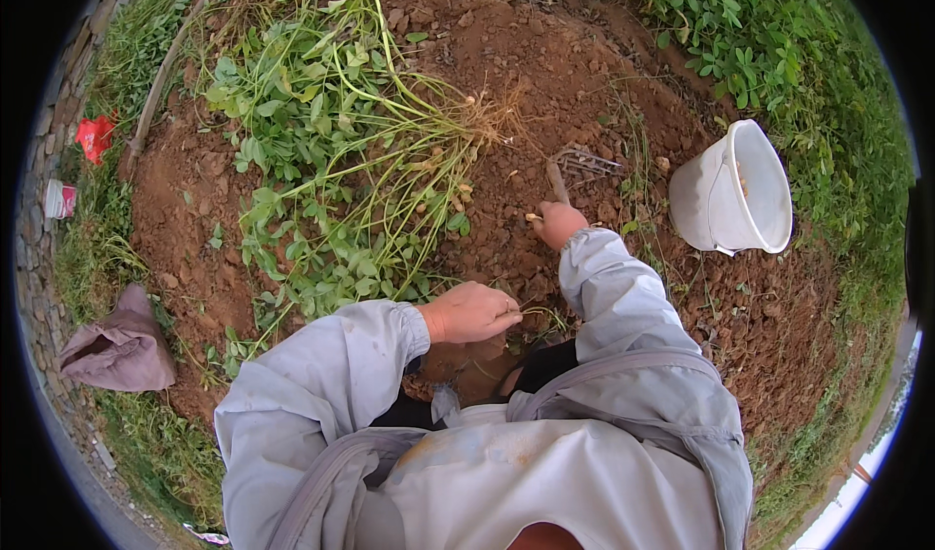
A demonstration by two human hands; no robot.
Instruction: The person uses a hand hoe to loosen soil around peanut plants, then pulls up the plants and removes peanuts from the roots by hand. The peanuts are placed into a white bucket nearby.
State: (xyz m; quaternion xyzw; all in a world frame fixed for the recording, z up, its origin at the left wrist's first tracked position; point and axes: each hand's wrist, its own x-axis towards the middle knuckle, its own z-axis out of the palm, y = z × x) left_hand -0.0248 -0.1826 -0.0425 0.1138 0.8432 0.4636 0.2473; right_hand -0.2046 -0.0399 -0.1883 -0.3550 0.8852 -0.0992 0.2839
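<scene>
My right hand [561, 225] is closed around the wooden handle of a small hand rake [559, 182], whose metal tines [589, 163] rest on the soil, pointing right. At its fingertips a pale peanut pod [534, 217] sticks out to the left. Closer to my body, my left hand [473, 313] has its thumb and fingers pinched together, and a thin green stem [542, 309] runs out from the fingertips. Pulled peanut plants [343, 163] lie beyond the left hand, roots [497, 122] towards the right, with several pods [459, 198] among the stems.
A white bucket [701, 192] lies tilted at the right with some pods inside. Leafy plants [774, 46] grow along the right edge. At the left are a mauve cloth bag [128, 349], a wooden pole [169, 64], a red bag [95, 139], a small tub [58, 199] and stone paving [33, 258].
</scene>
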